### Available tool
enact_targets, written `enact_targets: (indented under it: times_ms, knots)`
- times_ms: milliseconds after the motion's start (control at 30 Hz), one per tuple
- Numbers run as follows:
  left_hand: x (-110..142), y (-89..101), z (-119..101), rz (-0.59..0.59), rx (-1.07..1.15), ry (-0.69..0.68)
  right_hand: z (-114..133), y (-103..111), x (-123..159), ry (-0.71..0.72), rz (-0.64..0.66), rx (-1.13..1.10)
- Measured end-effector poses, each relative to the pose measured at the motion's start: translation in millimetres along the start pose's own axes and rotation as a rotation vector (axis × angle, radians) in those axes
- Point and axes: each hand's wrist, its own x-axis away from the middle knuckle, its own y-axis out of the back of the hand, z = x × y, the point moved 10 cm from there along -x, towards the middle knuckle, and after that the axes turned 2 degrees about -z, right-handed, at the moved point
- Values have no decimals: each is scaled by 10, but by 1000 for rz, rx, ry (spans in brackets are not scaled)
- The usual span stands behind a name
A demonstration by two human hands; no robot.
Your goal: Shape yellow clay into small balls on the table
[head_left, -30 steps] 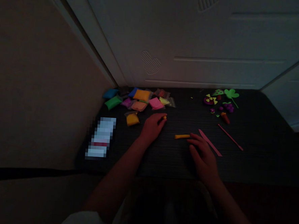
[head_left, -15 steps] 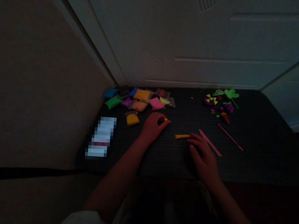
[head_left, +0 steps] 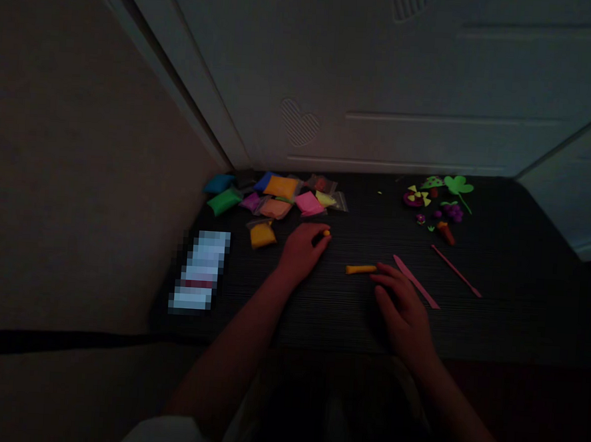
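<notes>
My left hand [head_left: 301, 251] pinches a small yellow piece of clay [head_left: 327, 233] between thumb and fingertips, near the middle of the dark table. A yellow clay roll [head_left: 360, 269] lies flat to the right of it. At the roll's right end rest the fingertips of my right hand [head_left: 400, 304]; its fingers are loosely bent and apart, with the thumb away from them. Just beyond that hand lies a pink clay knife [head_left: 416, 282]. Farther right is a thin pink modelling stick [head_left: 456, 271].
Bags of coloured clay [head_left: 276, 208] are heaped at the back left, with a yellow clay bag [head_left: 263, 234] in front. A phone with a blurred screen [head_left: 199, 272] lies at left. Small clay pieces, including purple balls [head_left: 452, 212] and a green flower shape [head_left: 458, 185], sit at back right.
My left hand's fingers have drawn in slightly to the left around the small yellow piece. The right hand and the clay roll look almost unmoved.
</notes>
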Motion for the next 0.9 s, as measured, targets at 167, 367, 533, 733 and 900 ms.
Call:
enact_targets:
  times_ms: [167,367,533,733,900]
  knots:
    - [-2,0,-16,11,-1,-10,-5,3,-3,-6,5,-4]
    - [-4,22,-47,-1,-27,-21,7,4,4,-12,11,0]
    - [-8,-7,-56,13,-69,-50,-17,-12,15,-19,16,10]
    - [-12,-63,-21,59,-98,-56,-65,-33,20,-50,30,2]
    - [-15,-79,-18,71,-109,-52,-73,-34,20,-47,39,6]
